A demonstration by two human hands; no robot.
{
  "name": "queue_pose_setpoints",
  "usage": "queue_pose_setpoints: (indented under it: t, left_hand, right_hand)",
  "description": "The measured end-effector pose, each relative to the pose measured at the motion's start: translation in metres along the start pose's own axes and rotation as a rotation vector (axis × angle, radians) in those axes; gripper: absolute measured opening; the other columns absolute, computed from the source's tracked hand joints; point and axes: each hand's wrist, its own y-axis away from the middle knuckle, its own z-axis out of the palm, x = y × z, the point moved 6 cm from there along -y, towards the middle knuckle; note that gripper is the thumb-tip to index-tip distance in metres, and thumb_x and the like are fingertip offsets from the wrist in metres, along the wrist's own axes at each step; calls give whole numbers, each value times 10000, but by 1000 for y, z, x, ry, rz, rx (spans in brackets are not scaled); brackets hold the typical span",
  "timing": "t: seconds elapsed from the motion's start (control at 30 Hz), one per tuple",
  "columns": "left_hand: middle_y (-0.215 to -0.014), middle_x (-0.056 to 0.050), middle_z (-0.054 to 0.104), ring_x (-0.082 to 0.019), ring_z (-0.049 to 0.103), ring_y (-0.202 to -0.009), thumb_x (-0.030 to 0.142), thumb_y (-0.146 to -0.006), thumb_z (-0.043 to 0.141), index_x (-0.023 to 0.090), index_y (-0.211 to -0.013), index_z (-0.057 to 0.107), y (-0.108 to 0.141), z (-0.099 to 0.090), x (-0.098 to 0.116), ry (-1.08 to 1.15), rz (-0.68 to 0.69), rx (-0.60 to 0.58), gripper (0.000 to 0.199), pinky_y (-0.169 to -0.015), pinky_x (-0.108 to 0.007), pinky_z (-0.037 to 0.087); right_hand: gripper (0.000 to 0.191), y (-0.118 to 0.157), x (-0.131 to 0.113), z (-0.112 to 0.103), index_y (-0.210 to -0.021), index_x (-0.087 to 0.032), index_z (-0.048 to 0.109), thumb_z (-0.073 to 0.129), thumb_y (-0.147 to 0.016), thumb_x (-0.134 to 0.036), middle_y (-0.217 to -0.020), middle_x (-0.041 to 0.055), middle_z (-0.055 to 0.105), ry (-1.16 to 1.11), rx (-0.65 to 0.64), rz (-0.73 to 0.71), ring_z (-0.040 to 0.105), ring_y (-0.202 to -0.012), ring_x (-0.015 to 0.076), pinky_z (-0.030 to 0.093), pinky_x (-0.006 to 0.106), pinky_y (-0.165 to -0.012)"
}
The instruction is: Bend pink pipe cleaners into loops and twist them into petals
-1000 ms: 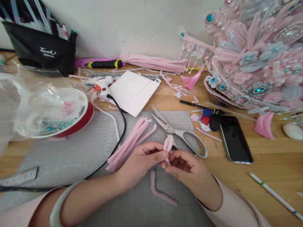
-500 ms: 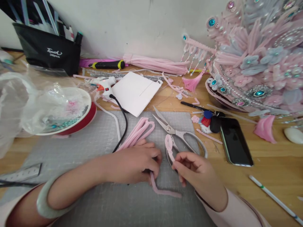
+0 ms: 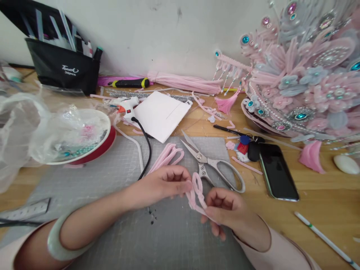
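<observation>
Between my hands are looped pink fuzzy stems [image 3: 198, 186], held above the grey cutting mat [image 3: 118, 232]. My left hand [image 3: 171, 183] pinches one loop between thumb and fingers. The lower ends are pinched in my right hand [image 3: 225, 210]. Two loops stand side by side, one near each hand. Just behind my hands lie open metal scissors [image 3: 199, 156]. A bundle of folded pink stems [image 3: 165, 156] rests on the mat behind my left hand.
A glue gun [image 3: 128, 107] with a black cord and a white card [image 3: 161, 115] lie behind the mat. At left is a red-and-white bowl [image 3: 108, 141]. On the right are a phone [image 3: 278, 172] and a large pink beaded headpiece [image 3: 303, 82].
My left hand has lifted a pink stem piece from the mat and brought it against the loop at my right hand. The view has shifted slightly.
</observation>
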Motion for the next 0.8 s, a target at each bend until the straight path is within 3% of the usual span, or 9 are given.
queue_pose_setpoints:
  t: [0.1,0.2,0.37,0.47,0.6,0.8]
  left_hand:
    - [-575,53,463,-37,370,-497,279,-782,544,128,-667,522,-1,-4,-3,142,-10,115,191,-453,-141,280]
    - [-570,47,476,-21,376,-444,291,-788,543,126,-654,504,-1,0,-9,335,-45,155,217,-422,-134,277]
    - [-677,0,530,-36,478,-521,247,-847,456,116,-752,521,1,13,-11,606,7,155,174,-531,-152,378]
    - [-697,-1,530,-39,476,-532,183,-835,470,116,-815,517,2,17,-12,659,50,149,85,-545,-160,373]
    - [-738,-27,553,-80,528,-618,151,-826,466,119,-878,493,3,23,-18,701,11,87,66,-633,-212,397]
    - [-666,-18,556,-106,527,-597,225,-788,533,128,-804,473,-2,31,-29,489,-45,33,115,-587,-240,382]
  right_hand:
    - [281,-2,0,2,-647,-131,487,689,-628,-325,-592,11,618,-40,-4,-13,522,-376,51,408,128,-319]
    - [281,-2,1,5,-654,-124,491,691,-629,-320,-588,7,614,-32,1,-5,539,-396,56,422,130,-336]
    - [244,-1,0,6,-686,-128,499,664,-680,-307,-594,7,615,-48,28,-74,553,-427,61,430,139,-371]
    - [210,-1,-2,6,-690,-126,517,644,-712,-292,-576,3,605,-72,36,-162,533,-428,52,432,145,-396]
    - [206,-2,-4,5,-692,-132,525,633,-727,-305,-555,-15,578,-93,56,-215,523,-424,52,421,146,-390]
    - [223,-3,-6,6,-705,-140,511,628,-731,-329,-607,4,607,-49,65,-210,549,-481,61,437,158,-440]
